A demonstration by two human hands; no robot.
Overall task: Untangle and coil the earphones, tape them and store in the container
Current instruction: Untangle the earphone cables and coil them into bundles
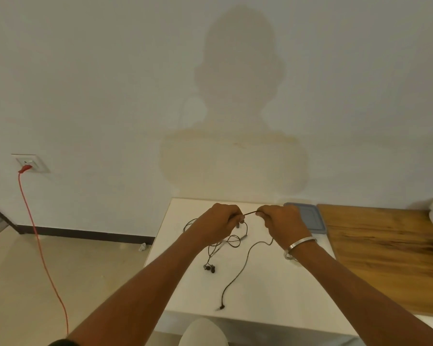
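Left hand (216,219): grip pinching earphones (231,242) cable.
Right hand (281,221): grip pinching same cable, taut between.
Earbuds (209,267): resting on desk (265,283), 7 o'clock.
Container lid (310,218): 2 o'clock.

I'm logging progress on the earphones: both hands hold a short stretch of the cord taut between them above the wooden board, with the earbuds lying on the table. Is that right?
Not quite. In the head view the left hand and right hand hold the cord above the white table, not the wooden board to its right. The earbuds do lie on the table.
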